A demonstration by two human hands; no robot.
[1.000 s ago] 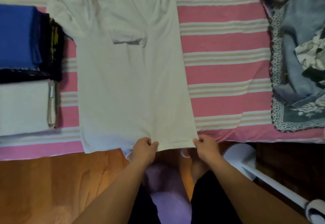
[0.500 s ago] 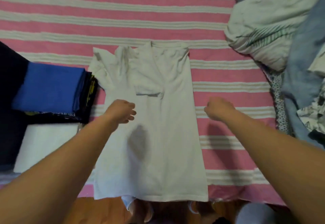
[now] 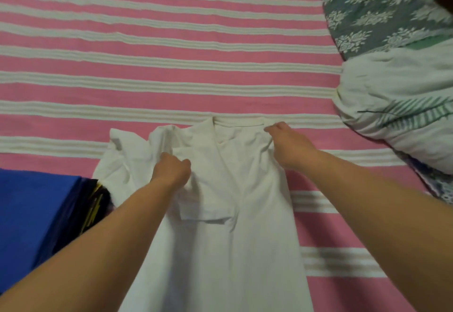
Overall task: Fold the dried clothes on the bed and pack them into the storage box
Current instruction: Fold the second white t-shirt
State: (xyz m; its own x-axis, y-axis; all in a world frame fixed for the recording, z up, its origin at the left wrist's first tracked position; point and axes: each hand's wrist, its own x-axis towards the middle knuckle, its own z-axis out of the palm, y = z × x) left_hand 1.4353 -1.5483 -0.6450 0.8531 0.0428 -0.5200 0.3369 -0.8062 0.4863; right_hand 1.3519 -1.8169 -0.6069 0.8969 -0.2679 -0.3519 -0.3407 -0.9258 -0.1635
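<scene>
white shirt (image 3: 245, 213) lies lengthwise on the striped bed (image 3: 171, 49); left hand (image 3: 171, 170) and right hand (image 3: 289, 146) each pinch its shoulder area. folded blue garment (image 3: 31, 218) sits close left, pillows (image 3: 397, 105) right; open sheet beyond the collar.

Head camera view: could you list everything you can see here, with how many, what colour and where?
shirt: one, white, flat on the bed, centre, collar away from the person
sheet: one, pink with white stripes, covering the bed
blue cloth: one, folded, left edge, atop a dark item
dark item: one, black with yellow print, under the blue cloth
floral cloth: one, grey with white flowers, top right
pale bedding: one, whitish with green stripes, right edge
hands: two; left hand on the shirt's left shoulder area, right hand at its right shoulder
</scene>
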